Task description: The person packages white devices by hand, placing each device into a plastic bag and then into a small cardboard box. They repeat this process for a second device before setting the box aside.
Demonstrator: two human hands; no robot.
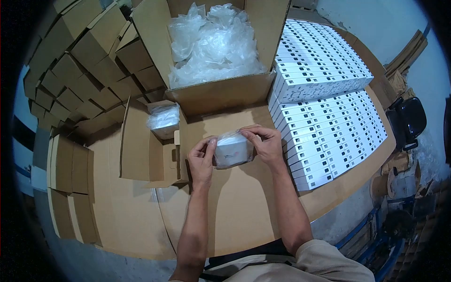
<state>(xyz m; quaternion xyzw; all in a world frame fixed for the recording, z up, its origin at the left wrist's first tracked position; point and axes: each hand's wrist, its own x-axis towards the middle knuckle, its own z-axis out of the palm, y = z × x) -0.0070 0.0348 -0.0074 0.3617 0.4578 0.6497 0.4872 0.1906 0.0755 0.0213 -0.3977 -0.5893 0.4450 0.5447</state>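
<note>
Between my two hands is a small white box (233, 151) inside a clear plastic bag, held above the cardboard-covered table. My left hand (202, 159) pinches the bag at its left edge, thumb up. With thumb and fingers together, my right hand (264, 142) grips the bag's upper right corner. Just left of my hands stands an open brown carton (156, 157). In its far end sits a plastic-wrapped white box (164, 123); the carton's near part shows bare cardboard.
A large open carton (221, 94) full of clear plastic bags (213, 44) stands at the back. Rows of white boxes (336, 136) are stacked on the right. Folded brown cartons (75, 80) pile up at the back left, with more cartons (70, 164) along the left edge.
</note>
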